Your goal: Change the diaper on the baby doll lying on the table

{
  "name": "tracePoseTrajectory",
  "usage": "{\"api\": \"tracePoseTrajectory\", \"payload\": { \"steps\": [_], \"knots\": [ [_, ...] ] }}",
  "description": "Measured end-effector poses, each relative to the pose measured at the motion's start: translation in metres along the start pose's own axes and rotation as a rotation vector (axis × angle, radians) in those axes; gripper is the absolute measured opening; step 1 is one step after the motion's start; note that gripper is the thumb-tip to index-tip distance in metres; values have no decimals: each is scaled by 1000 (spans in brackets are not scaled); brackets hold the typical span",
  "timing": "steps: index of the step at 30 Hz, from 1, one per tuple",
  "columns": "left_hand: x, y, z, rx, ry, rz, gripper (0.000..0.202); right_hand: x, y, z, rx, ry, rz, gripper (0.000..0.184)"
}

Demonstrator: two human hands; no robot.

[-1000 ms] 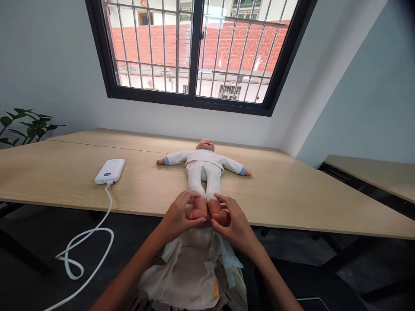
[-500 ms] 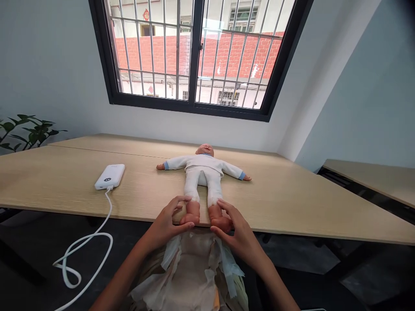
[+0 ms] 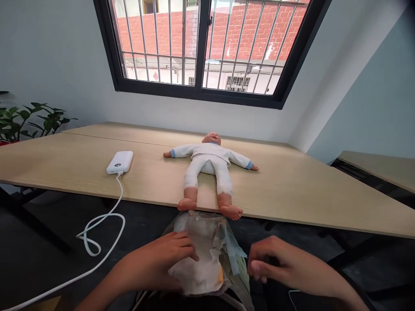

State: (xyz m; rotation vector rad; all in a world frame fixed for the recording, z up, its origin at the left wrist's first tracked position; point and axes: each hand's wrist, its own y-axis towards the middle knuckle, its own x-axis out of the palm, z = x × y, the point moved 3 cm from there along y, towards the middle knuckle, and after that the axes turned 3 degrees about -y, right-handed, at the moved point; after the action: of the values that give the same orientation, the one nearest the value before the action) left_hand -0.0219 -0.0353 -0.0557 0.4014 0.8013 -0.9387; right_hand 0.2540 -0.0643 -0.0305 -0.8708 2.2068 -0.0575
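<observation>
A baby doll (image 3: 209, 166) in white clothes with blue cuffs lies on its back on the wooden table (image 3: 292, 194), arms spread, bare feet at the near edge. Below the edge, in my lap, sits a crumpled white diaper (image 3: 202, 252). My left hand (image 3: 162, 261) lies on the diaper's left side, its fingers stretched over it. My right hand (image 3: 275, 263) hovers just right of the diaper with its fingers curled inward; nothing shows in them. Neither hand touches the doll.
A white power bank (image 3: 119, 162) lies on the table left of the doll, its white cable (image 3: 103, 224) looping down off the edge. A potted plant (image 3: 29, 121) stands at far left. A barred window (image 3: 207, 47) fills the wall behind. A second table (image 3: 379, 168) stands at right.
Both hands let go of the doll's feet and dropped below the table edge to the diaper. The doll's legs now lie spread apart. The view shifted slightly left.
</observation>
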Motion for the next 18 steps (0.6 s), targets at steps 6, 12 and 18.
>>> {"api": "tracePoseTrajectory", "payload": {
  "steps": [6,12,18],
  "knots": [
    [14,7,-23,-91,31,-12,12,37,37,59,188,22,-19,52],
    [12,8,-19,-49,-151,-83,22,41,71,74,184,82,173,58],
    [19,17,-24,2,-127,-46,29,37,110,113,186,-89,341,46]
  ]
}}
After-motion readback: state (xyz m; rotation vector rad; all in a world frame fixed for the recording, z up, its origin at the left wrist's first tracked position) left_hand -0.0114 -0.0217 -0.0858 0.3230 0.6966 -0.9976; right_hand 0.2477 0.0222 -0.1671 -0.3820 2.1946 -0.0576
